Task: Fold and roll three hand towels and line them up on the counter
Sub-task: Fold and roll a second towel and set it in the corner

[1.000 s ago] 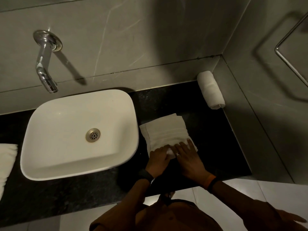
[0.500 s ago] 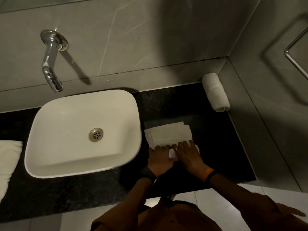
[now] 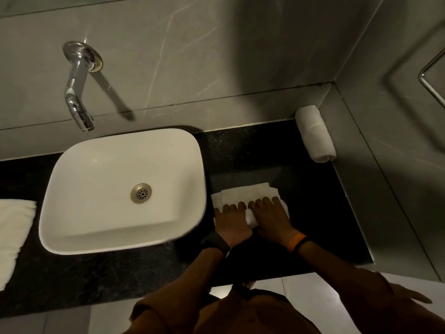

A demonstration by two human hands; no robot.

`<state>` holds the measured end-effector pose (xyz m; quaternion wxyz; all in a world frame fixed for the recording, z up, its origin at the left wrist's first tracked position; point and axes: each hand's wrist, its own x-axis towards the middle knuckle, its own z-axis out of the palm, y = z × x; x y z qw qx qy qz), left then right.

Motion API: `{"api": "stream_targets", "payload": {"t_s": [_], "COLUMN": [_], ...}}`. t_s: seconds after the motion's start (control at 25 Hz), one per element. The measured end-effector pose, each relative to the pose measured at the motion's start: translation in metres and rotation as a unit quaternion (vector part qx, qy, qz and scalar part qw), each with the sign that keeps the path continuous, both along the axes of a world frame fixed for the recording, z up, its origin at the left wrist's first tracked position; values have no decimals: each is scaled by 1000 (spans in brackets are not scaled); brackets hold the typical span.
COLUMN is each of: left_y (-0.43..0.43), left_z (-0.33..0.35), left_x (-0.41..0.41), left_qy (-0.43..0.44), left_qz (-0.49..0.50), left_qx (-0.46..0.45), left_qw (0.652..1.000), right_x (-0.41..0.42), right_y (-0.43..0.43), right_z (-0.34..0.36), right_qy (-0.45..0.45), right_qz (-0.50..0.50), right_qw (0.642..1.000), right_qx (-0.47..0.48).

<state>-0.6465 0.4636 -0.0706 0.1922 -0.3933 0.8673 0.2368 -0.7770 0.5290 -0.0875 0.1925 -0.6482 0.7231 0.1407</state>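
A white hand towel (image 3: pixel 248 192) lies folded on the black counter (image 3: pixel 313 213) to the right of the sink. Its near part is wound into a roll under my hands. My left hand (image 3: pixel 231 219) and my right hand (image 3: pixel 272 216) sit side by side on that roll, fingers curled over it. Only a short flat strip of the towel shows beyond my fingertips. A finished rolled towel (image 3: pixel 314 136) lies in the back right corner against the wall. A third white towel (image 3: pixel 13 235), unrolled, lies at the far left edge of the counter.
A white basin (image 3: pixel 120 189) fills the counter's middle, with a chrome wall tap (image 3: pixel 77 92) above it. Grey tiled walls close the back and right sides. A chrome rail (image 3: pixel 433 75) hangs on the right wall. The counter's front edge is just below my wrists.
Both hands have pushed the roll away from me. The roll has grown thicker and the flat part of the towel has become much shorter.
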Motion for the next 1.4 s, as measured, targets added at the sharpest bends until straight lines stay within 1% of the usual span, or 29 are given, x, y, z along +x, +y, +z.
{"api": "stream_targets", "payload": {"t_s": [0.04,0.08,0.12,0.16,0.2,0.28,0.36,0.4,0.44,0.52,0.56,0.6,0.64,0.68,0.72,0.76,0.8,0.84,0.88,0.92,0.96,1.0,1.04,1.12,1.2,1.24,1.36,1.4], "left_y": [10,17,21,19,13,-9,-31,-35,-35,-27,-23,-19,-17,-17,-18,-20,-21,-21,-20,-17,-15,-12,-8,-3,-7,-10,-27,-33], "left_z": [-4,-6,-8,-7,-4,0,2,0,-1,-6,-8,-9,-11,-12,-15,-18,-22,-23,-23,-22,-20,-17,-13,-7,-6,-7,-11,-12], "left_x": [5,9,11,10,6,-3,-8,-8,-6,0,3,5,7,10,11,11,11,7,2,-3,-9,-16,-23,-44,-67,-79,-123,-138], "left_qy": [11,29,41,41,33,20,14,21,26,54,88,132,173,188,179,153,138,138,151,189,241,285,316,356,381,382,367,368], "left_qz": [-20,-35,-41,-35,-7,77,110,109,108,106,114,125,129,115,82,55,50,73,104,148,201,248,269,261,264,266,236,231], "left_qx": [-50,-73,-77,-60,-28,62,128,138,126,19,-30,-46,-42,-44,-61,-79,-100,-104,-97,-75,-34,30,101,208,249,254,229,227], "left_qw": [998,996,995,997,999,995,985,984,986,993,989,982,976,974,979,984,984,982,978,968,949,925,905,873,850,848,870,871], "right_x": [-5,-9,-12,-12,-9,-3,-4,-6,-9,-9,-5,0,7,16,27,37,44,48,50,49,47,43,37,13,-18,-33,-75,-88], "right_y": [-10,-19,-25,-28,-27,-20,-22,-27,-33,-40,-37,-29,-16,-1,16,29,37,38,36,32,28,23,18,9,1,-3,-18,-25], "right_z": [2,5,7,6,4,-3,-3,2,8,17,21,23,21,18,13,7,1,-3,-5,-5,-5,-4,-3,-2,-2,-2,-11,-13], "right_qy": [-18,-31,-33,-22,1,38,28,9,-14,-31,-20,-12,-29,-81,-159,-237,-307,-372,-427,-464,-474,-461,-432,-363,-324,-312,-285,-273], "right_qz": [-14,-26,-24,-9,16,53,57,56,45,13,-14,-76,-168,-275,-373,-443,-488,-516,-527,-528,-525,-525,-532,-555,-556,-550,-513,-503], "right_qw": [1000,999,998,998,998,997,998,998,999,999,998,991,971,930,871,814,769,731,700,678,672,677,687,702,712,718,741,749], "right_qx": [3,21,43,53,58,42,15,8,8,-17,-57,-109,-167,-229,-277,-291,-276,-247,-223,-214,-219,-231,-243,-260,-280,-290,-325,-335]}}
